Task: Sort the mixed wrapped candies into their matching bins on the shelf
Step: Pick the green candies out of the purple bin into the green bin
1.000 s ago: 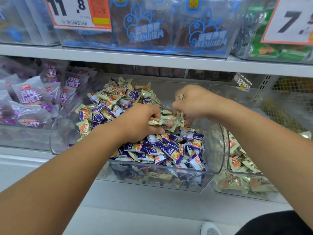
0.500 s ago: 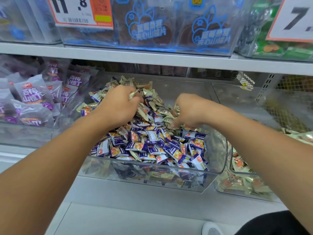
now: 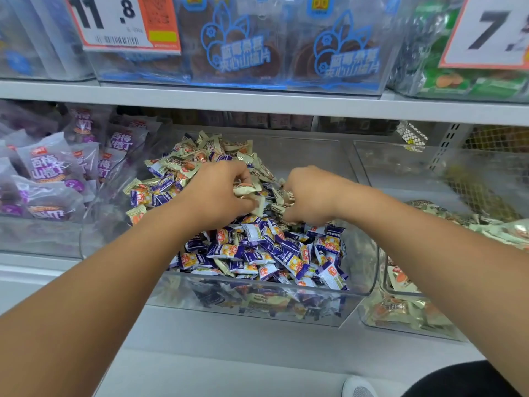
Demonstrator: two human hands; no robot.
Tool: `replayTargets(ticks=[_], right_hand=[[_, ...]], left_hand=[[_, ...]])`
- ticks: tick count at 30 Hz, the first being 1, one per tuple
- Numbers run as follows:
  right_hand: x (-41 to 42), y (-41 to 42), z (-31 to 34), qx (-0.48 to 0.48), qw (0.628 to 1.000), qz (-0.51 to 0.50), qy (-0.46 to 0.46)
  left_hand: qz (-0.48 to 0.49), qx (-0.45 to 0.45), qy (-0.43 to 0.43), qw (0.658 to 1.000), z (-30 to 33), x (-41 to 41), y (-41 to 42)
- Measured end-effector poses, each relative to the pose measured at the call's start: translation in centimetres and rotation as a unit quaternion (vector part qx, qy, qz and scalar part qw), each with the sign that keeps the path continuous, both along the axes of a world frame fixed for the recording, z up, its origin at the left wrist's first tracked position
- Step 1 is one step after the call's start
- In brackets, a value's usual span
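Observation:
A clear plastic bin (image 3: 257, 293) on the lower shelf holds a mixed heap of wrapped candies. Purple-and-white candies (image 3: 274, 250) fill its front, cream-coloured candies (image 3: 206, 156) pile up at the back. Both hands are in the middle of the heap. My left hand (image 3: 217, 193) grips several cream candies (image 3: 246, 193), fingers curled around them. Close to its right, my right hand (image 3: 309, 193) is curled over cream candies at its fingertips. The clear bin on the right (image 3: 406, 325) holds only cream candies.
A bin of larger purple packets (image 3: 48, 173) stands at the left. The upper shelf edge (image 3: 257, 101) hangs over the bins, carrying boxes with blue print and two price cards. A wire mesh panel (image 3: 492, 156) is at the far right.
My left hand has moved right and toward me, closing in on my right hand with cream candies in its grip. My right hand has stayed near the heap's middle.

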State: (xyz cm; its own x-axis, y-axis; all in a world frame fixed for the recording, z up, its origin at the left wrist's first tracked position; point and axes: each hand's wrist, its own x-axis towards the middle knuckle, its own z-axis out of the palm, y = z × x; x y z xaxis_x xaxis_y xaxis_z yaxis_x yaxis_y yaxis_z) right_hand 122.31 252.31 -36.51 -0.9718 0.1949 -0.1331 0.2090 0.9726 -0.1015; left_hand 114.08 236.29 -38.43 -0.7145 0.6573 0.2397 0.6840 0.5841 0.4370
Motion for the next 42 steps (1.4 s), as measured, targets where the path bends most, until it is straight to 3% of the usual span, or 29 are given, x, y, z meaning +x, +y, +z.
replayTargets(ticks=[4,7,13,18,23,27,30,33,37,39,42], right_hand=[[1.1,1.1,1.3,-0.041,0.999,0.023,0.01],[1.9,1.7,2.4,-0.059,0.998,0.03,-0.002],[2.9,1.5,2.6,0.071,0.996,0.048,0.011],[2.9,1.2,2.6,0.097,0.994,0.046,-0.008],[3.3,0.5,2.5,0.125,0.989,0.058,-0.056],[3.5,0.5,2.6,0.151,0.981,0.082,-0.088],[3.5,0.9,2.4,0.141,0.981,0.102,-0.09],[4.2,1.7,3.0,0.074,0.99,0.116,-0.038],[6.5,3.1,5.9,-0.062,0.988,0.129,0.062],[8.2,4.2,6.8,-0.213,0.967,0.114,0.08],[10.5,7.8,6.3,-0.422,0.905,0.052,0.022]], left_hand=[[0.014,0.07,-0.068,0.995,0.6,-0.1,0.9],[0.009,0.066,-0.088,0.994,0.5,-0.6,1.1],[-0.038,0.009,0.008,0.999,0.1,-0.3,2.4],[-0.103,-0.069,0.048,0.991,-0.8,-0.9,4.4],[-0.098,-0.158,0.095,0.978,-1.1,-1.0,5.8],[-0.088,-0.136,0.104,0.981,-1.4,-1.4,6.0],[-0.077,-0.068,0.049,0.994,-1.3,-1.8,5.0],[-0.049,0.045,-0.056,0.996,0.1,-0.9,3.7],[-0.036,0.178,-0.229,0.956,1.3,1.0,2.4],[-0.065,0.214,-0.289,0.931,1.9,2.0,2.3],[-0.12,0.216,-0.317,0.916,2.9,3.9,3.2]])
